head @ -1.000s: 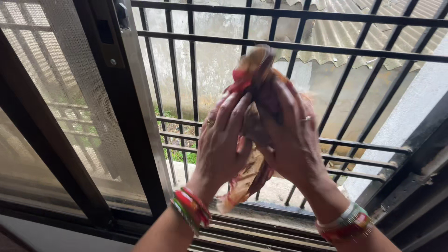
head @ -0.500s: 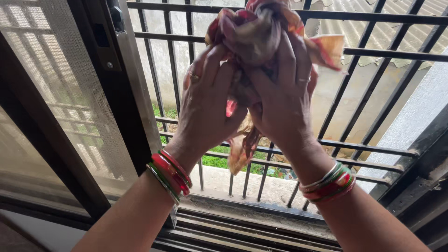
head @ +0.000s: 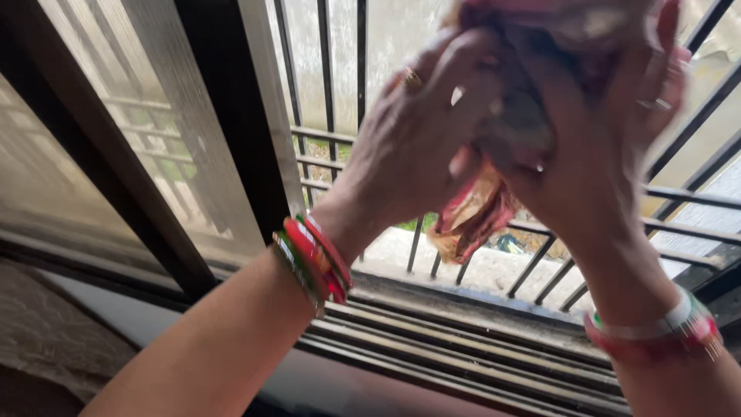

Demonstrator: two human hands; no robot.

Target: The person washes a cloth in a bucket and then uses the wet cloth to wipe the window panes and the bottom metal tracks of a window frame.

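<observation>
Both hands are raised in front of an open window and bunch up a crumpled cloth [head: 472, 218] in red, pink and tan. My left hand [head: 421, 135] grips the cloth from the left, a ring on one finger, red and green bangles at the wrist. My right hand [head: 590, 147] grips it from the right, also ringed, with bangles lower down. A loose end of the cloth hangs below the hands. The top of the bundle is cut off by the frame's upper edge. The picture is motion-blurred.
Black metal window bars [head: 328, 93] stand right behind the hands. A dark sliding frame [head: 224, 116] with mesh screen [head: 131, 116] is on the left. Ribbed window tracks [head: 463, 347] run along the sill below. Outside are a grey wall and some greenery.
Both hands with the cloth have moved up and to the right, closer to the camera. The view has tilted and shifted, and the picture is now blurred.
</observation>
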